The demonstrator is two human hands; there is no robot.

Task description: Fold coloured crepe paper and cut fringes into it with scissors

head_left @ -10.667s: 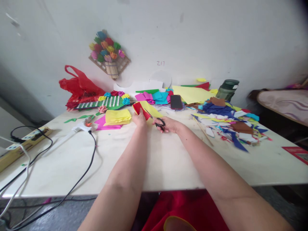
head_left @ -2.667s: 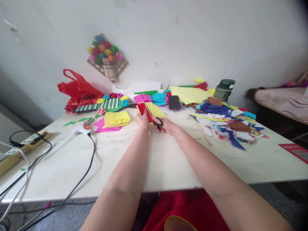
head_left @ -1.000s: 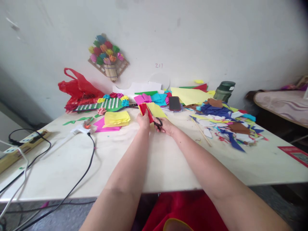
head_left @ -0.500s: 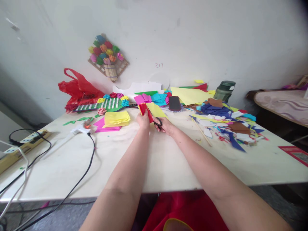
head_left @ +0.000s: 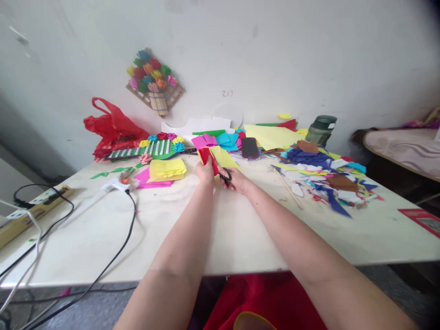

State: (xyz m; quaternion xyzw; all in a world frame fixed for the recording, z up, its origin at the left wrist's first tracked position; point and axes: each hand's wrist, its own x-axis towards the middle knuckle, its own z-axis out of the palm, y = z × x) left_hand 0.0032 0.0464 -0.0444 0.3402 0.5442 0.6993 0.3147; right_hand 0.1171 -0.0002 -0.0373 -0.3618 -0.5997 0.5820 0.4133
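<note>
Steadying left hand (head_left: 205, 172): fingers clamped on the red paper (head_left: 214, 167) at the far middle of the table (head_left: 240, 233), probably so the piece lies firm against the blades.
Scissors (head_left: 229, 173): held by the right hand (head_left: 238, 180), fingers round the handles, blades pointing far and left along the red paper's right side; whether they are parted I cannot tell.
Yellow sheet (head_left: 225, 158): just right of the red paper.
Yellow stack (head_left: 167, 169): left, on pink paper (head_left: 142, 176), seemingly within easy reach.
Scraps (head_left: 342, 182): heaped right, well apart, presumably leaving working room.
</note>
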